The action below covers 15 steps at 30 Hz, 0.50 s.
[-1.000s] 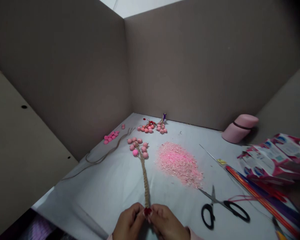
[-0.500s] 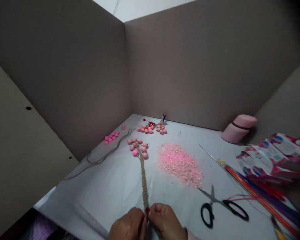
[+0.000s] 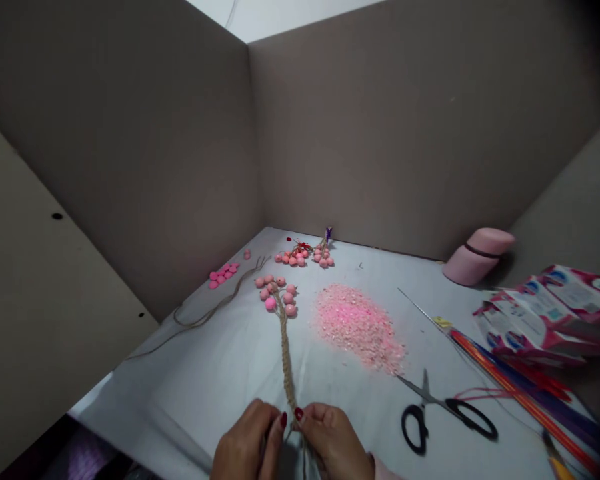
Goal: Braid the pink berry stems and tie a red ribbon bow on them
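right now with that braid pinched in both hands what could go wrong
The jute braid held by the left hand and right hand could slip, and its strands might loosen at the lower end. A hard tug might also shift the pink balls at its top, perhaps sideways into the loose pink flakes beside them.

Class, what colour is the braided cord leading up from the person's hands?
Light tan; the braided jute cord shows best in the head view.
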{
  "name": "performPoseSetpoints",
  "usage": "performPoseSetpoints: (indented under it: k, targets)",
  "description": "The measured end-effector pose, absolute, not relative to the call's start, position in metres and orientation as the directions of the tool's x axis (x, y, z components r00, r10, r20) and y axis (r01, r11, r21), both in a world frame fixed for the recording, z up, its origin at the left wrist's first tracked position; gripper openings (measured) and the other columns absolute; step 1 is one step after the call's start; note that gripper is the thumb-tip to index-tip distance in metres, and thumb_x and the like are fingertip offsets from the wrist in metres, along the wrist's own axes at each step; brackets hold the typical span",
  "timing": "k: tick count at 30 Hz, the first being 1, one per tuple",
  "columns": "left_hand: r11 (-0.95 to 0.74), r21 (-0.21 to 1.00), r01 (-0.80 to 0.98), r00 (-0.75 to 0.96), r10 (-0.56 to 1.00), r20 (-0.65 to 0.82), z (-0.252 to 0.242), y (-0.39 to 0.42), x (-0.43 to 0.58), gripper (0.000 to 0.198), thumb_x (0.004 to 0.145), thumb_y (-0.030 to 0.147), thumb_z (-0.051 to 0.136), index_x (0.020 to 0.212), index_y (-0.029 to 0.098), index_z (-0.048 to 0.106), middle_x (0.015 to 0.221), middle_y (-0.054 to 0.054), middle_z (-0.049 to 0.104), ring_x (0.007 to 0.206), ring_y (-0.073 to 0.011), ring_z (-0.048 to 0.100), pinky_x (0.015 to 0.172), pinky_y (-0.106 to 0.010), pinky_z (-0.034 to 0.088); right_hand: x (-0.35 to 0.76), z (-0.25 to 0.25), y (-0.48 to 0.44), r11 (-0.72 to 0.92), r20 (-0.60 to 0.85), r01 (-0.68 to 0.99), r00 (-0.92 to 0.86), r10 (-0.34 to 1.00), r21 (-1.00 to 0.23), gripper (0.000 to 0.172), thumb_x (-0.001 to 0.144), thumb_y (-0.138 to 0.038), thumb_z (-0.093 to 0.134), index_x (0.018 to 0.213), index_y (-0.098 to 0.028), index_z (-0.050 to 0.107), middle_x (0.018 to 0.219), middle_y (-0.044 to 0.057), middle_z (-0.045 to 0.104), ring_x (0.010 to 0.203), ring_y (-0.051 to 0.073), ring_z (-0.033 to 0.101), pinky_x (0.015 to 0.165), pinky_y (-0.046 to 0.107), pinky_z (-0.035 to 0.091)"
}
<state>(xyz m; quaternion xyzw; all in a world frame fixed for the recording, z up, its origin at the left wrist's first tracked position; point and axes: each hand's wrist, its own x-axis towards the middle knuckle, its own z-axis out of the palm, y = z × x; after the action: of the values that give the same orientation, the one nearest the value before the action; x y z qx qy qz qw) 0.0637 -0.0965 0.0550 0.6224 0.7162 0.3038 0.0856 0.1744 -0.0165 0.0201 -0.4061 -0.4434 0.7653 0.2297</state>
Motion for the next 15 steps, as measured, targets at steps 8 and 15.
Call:
performPoseSetpoints:
  k: [8,15]
  targets:
    - [0.200,0.700,0.686,-0.142,0.980,-0.142,0.057,-0.077,0.058,0.038,0.086,0.031,0.035,0.066,0.016,0.064,0.061,-0.003,0.066,0.058,-0.0143,0.059,0.053,-0.018,0.038,0.179,0.032,-0.010,-0.337,-0.354,0.155,-0.644,0.678,-0.929,0.044,0.059,-0.059,0.057,0.054,-0.016,0.049,0.050,-0.002,0.043,0.049,0.010,0.036,0.050,0.024,0.029]
    - [0.272,0.767,0.582,-0.231,0.959,-0.165,0.046,-0.080,0.060,0.034,0.082,0.033,0.037,0.063,0.015,0.059,0.056,-0.001,0.059,0.055,-0.0138,0.053,0.052,-0.020,0.035,0.198,0.049,-0.003,0.275,-0.094,0.419,-0.674,0.733,-0.865,0.035,0.082,-0.039,0.034,0.059,-0.018,0.050,0.052,-0.002,0.044,0.052,0.012,0.040,0.050,0.024,0.027]
